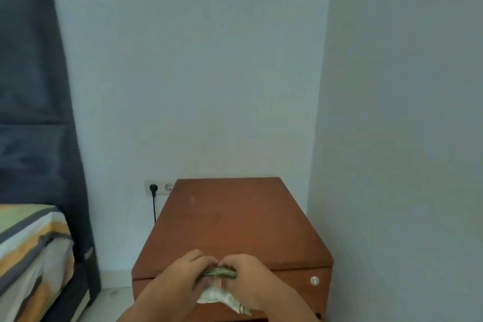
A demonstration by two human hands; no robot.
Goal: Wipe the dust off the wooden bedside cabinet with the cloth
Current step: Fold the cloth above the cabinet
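The wooden bedside cabinet (230,219) stands in the room's corner, its reddish-brown top bare and its drawer front facing me. Both hands meet at its front edge. My left hand (183,272) and my right hand (248,276) together grip a bunched cloth (219,295), greenish on top and white where it hangs below my fingers over the drawer front. Most of the cloth is hidden by my hands.
A bed with a striped cover (28,251) and a dark padded headboard (34,102) stands at the left. A wall socket with a black plug and cable (153,188) sits behind the cabinet's left corner. A round drawer knob (314,280) shows at right. White walls close in behind and at right.
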